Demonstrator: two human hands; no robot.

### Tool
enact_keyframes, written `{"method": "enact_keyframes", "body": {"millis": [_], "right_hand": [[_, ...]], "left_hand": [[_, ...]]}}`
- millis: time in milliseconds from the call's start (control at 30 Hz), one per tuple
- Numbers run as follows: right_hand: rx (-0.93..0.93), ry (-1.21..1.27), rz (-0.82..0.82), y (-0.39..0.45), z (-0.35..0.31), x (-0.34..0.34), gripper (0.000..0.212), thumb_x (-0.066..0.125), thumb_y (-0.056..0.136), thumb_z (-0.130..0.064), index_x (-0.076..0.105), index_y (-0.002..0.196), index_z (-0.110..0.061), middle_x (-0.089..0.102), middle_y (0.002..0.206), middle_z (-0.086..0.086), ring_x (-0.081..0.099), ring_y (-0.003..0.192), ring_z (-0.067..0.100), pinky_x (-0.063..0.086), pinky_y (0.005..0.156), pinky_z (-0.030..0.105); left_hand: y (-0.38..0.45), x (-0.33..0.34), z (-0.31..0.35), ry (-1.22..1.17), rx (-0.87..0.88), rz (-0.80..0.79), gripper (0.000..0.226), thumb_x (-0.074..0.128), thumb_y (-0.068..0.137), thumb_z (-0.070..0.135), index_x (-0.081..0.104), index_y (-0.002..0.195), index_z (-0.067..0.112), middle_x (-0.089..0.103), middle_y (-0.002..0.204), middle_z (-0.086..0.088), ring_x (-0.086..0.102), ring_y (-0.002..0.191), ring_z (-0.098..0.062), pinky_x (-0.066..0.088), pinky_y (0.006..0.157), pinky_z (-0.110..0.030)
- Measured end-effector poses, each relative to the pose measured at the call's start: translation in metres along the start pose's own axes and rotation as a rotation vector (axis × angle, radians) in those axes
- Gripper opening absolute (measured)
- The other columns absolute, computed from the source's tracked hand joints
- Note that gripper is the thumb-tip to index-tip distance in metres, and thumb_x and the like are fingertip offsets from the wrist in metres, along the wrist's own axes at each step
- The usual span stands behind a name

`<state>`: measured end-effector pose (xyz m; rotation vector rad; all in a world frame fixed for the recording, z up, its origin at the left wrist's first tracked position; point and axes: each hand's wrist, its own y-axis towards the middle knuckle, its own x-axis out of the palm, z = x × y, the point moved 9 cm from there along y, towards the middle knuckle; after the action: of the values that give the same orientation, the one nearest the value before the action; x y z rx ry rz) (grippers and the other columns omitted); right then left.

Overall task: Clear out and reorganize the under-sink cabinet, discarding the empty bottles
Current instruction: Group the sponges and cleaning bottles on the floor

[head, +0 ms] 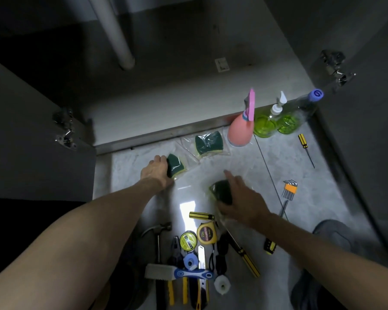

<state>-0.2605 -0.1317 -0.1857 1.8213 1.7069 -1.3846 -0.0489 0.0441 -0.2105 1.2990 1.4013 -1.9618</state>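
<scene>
1. While kneeling at the open cabinet, the person's left hand [155,170] is curling its fingers around a green-and-yellow scouring sponge [174,166] lying on the pale tiled floor [285,157].
2. Right hand [242,201] is gripping another wrapped green sponge [222,190], lifted above the floor.
3. Pink plastic spray bottle [240,128] and two green soap bottles [276,123] are standing by the cabinet's edge.

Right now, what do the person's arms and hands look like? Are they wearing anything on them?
Both arms are bare as far up as the picture shows. The left hand and right hand wear no gloves, and no watch, ring or bracelet shows. No sleeve is in view.
</scene>
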Motion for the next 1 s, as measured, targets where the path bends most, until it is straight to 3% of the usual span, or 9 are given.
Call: {"method": "enact_keyframes", "body": {"millis": [100,200,233,300,400,567,733,833,1000], "right_hand": [[0.265,0.153,0.103,0.022,0.026,-0.015,0.061,0.044,0.101,-0.055,0.028,0.146,-0.016,0.04,0.135,0.012,0.062,0.105,0.041,0.048,0.08,0.043],[0.22,-0.046,0.207,0.036,0.028,-0.033,0.034,0.048,0.101,-0.034,0.045,0.13,-0.015,0.045,0.127,0.01,0.062,0.101,0.037,0.046,0.071,0.04],[0.134,-0.129,0.236,0.04,0.024,-0.039,0.037,0.055,0.095,-0.023,0.048,0.131,-0.015,0.046,0.129,0.009,0.059,0.106,0.034,0.048,0.07,0.04],[-0.137,-0.29,0.155,0.05,0.008,-0.034,0.062,0.068,0.079,-0.011,0.049,0.138,-0.014,0.044,0.143,0.009,0.053,0.12,0.032,0.051,0.083,0.04],[-0.451,-0.561,-0.09,0.057,-0.009,-0.007,0.09,0.077,0.071,-0.019,0.037,0.151,-0.014,0.032,0.159,0.011,0.034,0.14,0.032,0.04,0.11,0.043],[-0.431,-0.727,-0.084,0.082,-0.025,0.005,0.07,0.07,0.078,-0.024,0.042,0.142,-0.014,0.049,0.138,0.008,0.044,0.125,0.029,0.037,0.104,0.037],[-0.593,-0.501,0.058,0.086,-0.059,-0.029,0.059,0.074,0.072,-0.035,0.057,0.126,-0.017,0.061,0.115,0.004,0.055,0.104,0.024,0.047,0.092,0.037],[-0.583,-0.465,0.188,0.103,-0.071,-0.061,0.058,0.068,0.072,-0.03,0.056,0.127,-0.018,0.06,0.109,0.003,0.053,0.097,0.023,0.047,0.083,0.037],[-0.407,-0.512,0.236,0.143,-0.071,-0.076,0.049,0.063,0.085,-0.023,0.051,0.132,-0.016,0.059,0.117,0.005,0.051,0.103,0.022,0.045,0.089,0.036]], "left_hand": [[-0.002,0.006,-0.006,-0.007,-0.019,-0.01,0.07,0.074,0.077,0.039,0.042,0.132,0.013,0.046,0.126,-0.01,0.053,0.114,-0.03,0.048,0.084,-0.042],[-0.002,0.007,-0.006,-0.005,-0.017,-0.006,0.07,0.075,0.074,0.041,0.044,0.132,0.014,0.046,0.125,-0.009,0.052,0.115,-0.03,0.048,0.084,-0.041],[-0.002,0.007,-0.006,-0.008,-0.017,-0.006,0.071,0.075,0.073,0.042,0.044,0.131,0.014,0.046,0.125,-0.009,0.051,0.115,-0.029,0.049,0.085,-0.041],[-0.005,0.006,-0.006,-0.009,-0.018,-0.006,0.073,0.076,0.072,0.046,0.045,0.131,0.014,0.047,0.125,-0.008,0.05,0.116,-0.029,0.049,0.085,-0.041],[-0.013,0.006,-0.008,-0.018,-0.021,-0.008,0.074,0.076,0.074,0.046,0.044,0.132,0.015,0.046,0.126,-0.008,0.048,0.117,-0.028,0.049,0.086,-0.041],[-0.03,0.011,-0.015,-0.041,-0.064,-0.011,0.072,0.076,0.075,0.044,0.042,0.132,0.016,0.043,0.128,-0.007,0.046,0.119,-0.027,0.049,0.086,-0.04],[-0.041,-0.001,-0.022,0.03,-0.079,0.082,0.064,0.07,0.075,0.046,0.046,0.127,0.017,0.048,0.128,-0.006,0.04,0.121,-0.027,0.04,0.092,-0.037],[-0.049,-0.009,-0.028,0.033,-0.099,0.15,0.062,0.069,0.073,0.046,0.047,0.123,0.017,0.049,0.126,-0.006,0.04,0.119,-0.028,0.037,0.094,-0.036],[-0.068,0.004,-0.037,-0.208,-0.206,0.061,0.067,0.073,0.076,0.05,0.043,0.123,0.013,0.044,0.126,-0.009,0.044,0.118,-0.031,0.044,0.091,-0.041]]}}
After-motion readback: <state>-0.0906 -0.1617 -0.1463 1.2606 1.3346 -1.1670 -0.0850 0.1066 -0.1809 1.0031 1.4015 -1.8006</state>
